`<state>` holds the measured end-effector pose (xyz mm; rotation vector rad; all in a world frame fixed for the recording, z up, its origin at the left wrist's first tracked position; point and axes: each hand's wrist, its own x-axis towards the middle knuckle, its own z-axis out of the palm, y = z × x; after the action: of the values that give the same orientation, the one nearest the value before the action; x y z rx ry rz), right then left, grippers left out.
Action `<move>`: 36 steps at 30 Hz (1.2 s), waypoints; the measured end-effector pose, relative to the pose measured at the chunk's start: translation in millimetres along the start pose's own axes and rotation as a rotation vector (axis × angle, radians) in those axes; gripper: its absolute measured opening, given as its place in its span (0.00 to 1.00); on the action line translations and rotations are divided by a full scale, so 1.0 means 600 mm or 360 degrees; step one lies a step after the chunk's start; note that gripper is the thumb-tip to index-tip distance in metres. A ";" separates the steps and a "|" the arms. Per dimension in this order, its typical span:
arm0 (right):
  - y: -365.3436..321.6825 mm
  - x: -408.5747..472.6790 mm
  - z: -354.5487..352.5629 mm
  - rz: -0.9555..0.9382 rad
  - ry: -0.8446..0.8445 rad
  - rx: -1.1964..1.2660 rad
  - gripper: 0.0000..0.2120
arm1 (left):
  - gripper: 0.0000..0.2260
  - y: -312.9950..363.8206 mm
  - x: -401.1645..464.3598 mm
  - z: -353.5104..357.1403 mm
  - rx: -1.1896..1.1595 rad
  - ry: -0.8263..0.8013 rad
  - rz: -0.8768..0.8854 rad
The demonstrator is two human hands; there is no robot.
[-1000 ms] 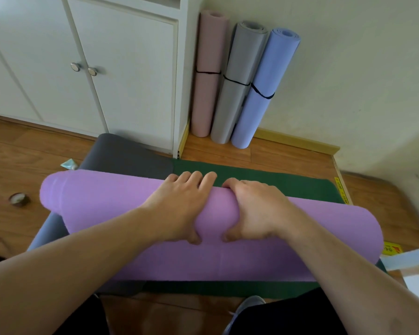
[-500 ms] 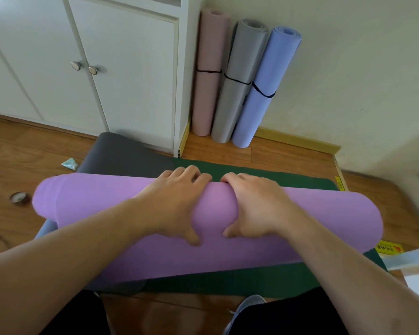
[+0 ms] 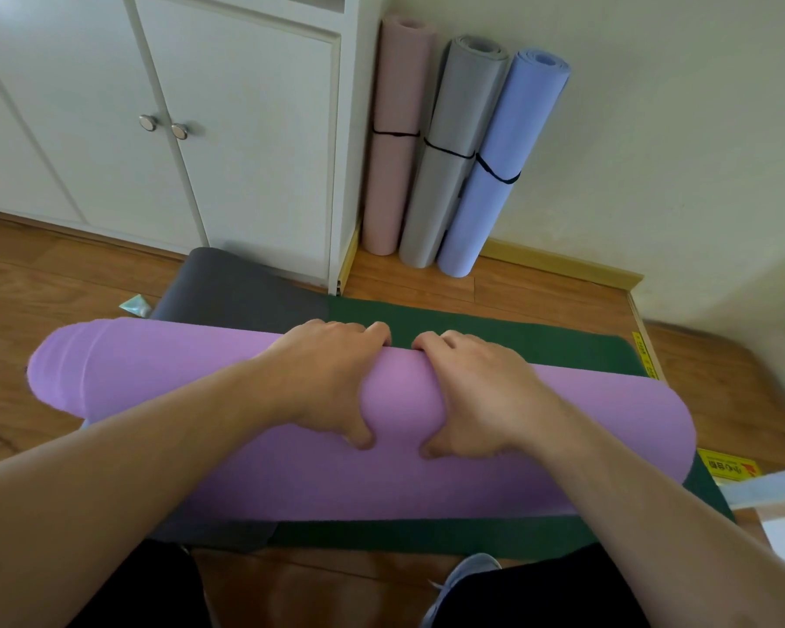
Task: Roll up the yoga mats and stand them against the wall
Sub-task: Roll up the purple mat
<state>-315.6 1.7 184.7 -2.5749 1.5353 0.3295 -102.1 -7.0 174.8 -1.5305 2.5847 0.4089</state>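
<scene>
Where the purple mat (image 3: 155,378) lies rolled across the floor, its long axis runs left to right, the left end (image 3: 48,362) sitting slightly farther from the camera than the right end (image 3: 680,428). It rests on a flat green mat (image 3: 540,342) and partly on a dark grey mat (image 3: 227,287). The roll is gripped at its middle by both hands: the left hand (image 3: 332,378) and the right hand (image 3: 477,387) are set side by side, fingers curled over the far side, thumbs pressed into the near side. Against the wall beside a white cabinet (image 3: 245,129), a pink mat (image 3: 393,133), a grey mat (image 3: 449,151) and a blue mat (image 3: 499,160) are stood upright, each bound by a black band.
</scene>
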 end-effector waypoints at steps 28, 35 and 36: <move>0.021 0.002 0.000 0.0107 -0.0143 0.0318 0.48 | 0.53 0.021 0.002 0.016 0.0182 -0.0030 0.0013; 0.006 -0.004 0.011 -0.0008 -0.0047 0.0052 0.66 | 0.44 0.005 0.002 -0.008 -0.0050 -0.0076 -0.0058; 0.003 -0.002 0.012 -0.0013 -0.0038 0.0044 0.63 | 0.43 0.003 0.001 -0.009 -0.0092 -0.0125 -0.0082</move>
<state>-318.3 3.3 178.3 -2.5462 1.5106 0.3351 -103.4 -8.3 180.3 -1.5622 2.4896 0.5313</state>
